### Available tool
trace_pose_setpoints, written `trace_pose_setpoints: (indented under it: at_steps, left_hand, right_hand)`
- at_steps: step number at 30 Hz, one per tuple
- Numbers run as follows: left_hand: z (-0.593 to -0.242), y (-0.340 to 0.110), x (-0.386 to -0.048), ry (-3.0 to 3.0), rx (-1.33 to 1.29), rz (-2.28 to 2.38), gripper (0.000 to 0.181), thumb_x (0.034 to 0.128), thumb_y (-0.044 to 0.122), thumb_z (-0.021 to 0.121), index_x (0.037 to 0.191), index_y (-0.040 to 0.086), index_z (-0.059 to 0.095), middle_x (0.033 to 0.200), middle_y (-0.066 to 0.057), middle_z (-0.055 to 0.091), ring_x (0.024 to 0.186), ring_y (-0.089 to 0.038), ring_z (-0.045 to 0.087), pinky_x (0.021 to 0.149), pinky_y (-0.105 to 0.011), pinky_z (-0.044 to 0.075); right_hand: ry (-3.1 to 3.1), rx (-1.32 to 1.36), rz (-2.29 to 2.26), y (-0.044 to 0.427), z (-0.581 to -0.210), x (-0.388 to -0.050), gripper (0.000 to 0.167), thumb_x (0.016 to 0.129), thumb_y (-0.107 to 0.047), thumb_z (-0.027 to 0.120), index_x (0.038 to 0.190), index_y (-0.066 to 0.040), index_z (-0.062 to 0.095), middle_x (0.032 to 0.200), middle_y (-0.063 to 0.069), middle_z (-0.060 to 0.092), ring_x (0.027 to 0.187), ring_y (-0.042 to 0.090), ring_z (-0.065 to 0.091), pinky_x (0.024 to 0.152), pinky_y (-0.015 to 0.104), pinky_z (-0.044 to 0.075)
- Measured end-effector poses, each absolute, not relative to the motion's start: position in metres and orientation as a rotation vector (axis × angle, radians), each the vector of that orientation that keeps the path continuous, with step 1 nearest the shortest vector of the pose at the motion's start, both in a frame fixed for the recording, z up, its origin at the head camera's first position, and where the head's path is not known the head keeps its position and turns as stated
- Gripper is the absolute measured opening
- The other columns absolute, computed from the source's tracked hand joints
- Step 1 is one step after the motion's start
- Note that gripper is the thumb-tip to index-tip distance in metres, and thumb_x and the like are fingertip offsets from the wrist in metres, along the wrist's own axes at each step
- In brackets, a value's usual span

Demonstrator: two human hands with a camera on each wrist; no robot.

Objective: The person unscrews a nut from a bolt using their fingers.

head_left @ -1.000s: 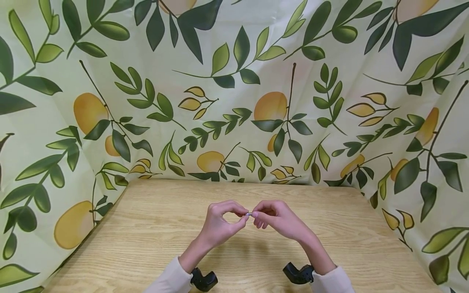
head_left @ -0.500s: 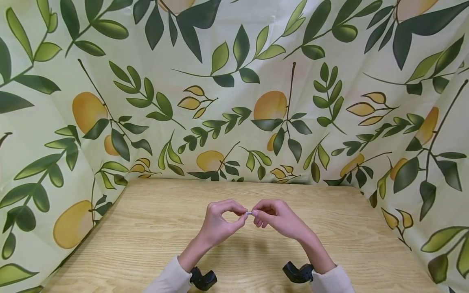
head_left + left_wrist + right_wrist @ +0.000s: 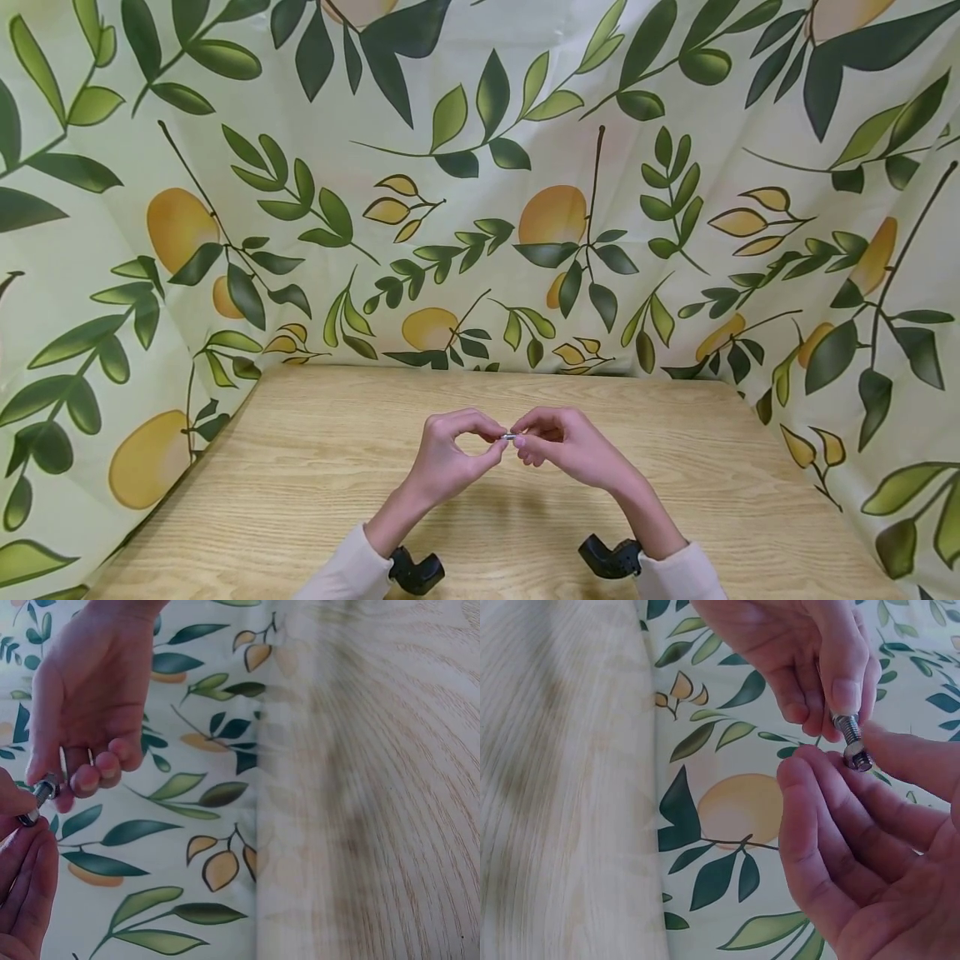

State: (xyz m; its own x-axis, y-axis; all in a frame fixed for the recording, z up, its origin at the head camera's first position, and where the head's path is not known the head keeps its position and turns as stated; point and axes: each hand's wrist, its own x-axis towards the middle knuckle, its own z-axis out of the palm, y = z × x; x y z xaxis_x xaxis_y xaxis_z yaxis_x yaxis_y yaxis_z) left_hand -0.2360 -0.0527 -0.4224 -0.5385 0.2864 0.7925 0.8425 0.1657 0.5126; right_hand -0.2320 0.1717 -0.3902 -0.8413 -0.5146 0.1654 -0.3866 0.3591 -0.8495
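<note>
Your left hand (image 3: pixel 444 458) pinches the bolt (image 3: pixel 848 733) between thumb and fingertips, parted only by the metal; your right hand (image 3: pixel 573 450) pinches the nut (image 3: pixel 852 756) near the threaded end, its tips about as close. The bolt sits between your hands, above the table (image 3: pixel 337 433). With so little gripped, a slight slip could drop it. Tilting one hand might bind the nut; turning it off the end could let it fall.

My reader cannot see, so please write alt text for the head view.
The left hand pinches a small bolt, with the right hand at its other end, above a wooden table. Behind hangs a leaf-patterned cloth.
</note>
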Motion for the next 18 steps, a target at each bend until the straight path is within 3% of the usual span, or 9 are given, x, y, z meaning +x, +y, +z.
trace_pose_setpoints:
  at_steps: [13, 18]
  left_hand:
    - [-0.4221, -0.0522, -0.236, -1.915, -1.072, -1.365, 0.017, 0.0794, -0.003, 0.082, 0.088, 0.012, 0.079, 0.083, -0.002, 0.079, 0.074, -0.01, 0.074, 0.073, -0.023, 0.063]
    - [-0.4226, -0.0519, -0.2358, -1.902, -1.089, -1.363, 0.015, 0.0797, -0.003, 0.081, 0.089, 0.009, 0.079, 0.083, -0.003, 0.079, 0.074, -0.011, 0.074, 0.072, -0.024, 0.063]
  right_hand:
    - [2.476, -0.82, -1.506, 0.1716, -0.3902, -0.2319, 0.019, 0.099, -0.018, 0.069, 0.108, -0.001, 0.069, 0.089, 0.009, 0.072, 0.079, 0.027, 0.07, 0.071, 0.03, 0.062]
    - [2.483, -0.804, -1.488, 0.1729, -0.3892, -0.2318, 0.027, 0.099, -0.023, 0.07, 0.113, 0.0, 0.069, 0.088, 0.011, 0.073, 0.076, 0.023, 0.07, 0.067, 0.028, 0.06]
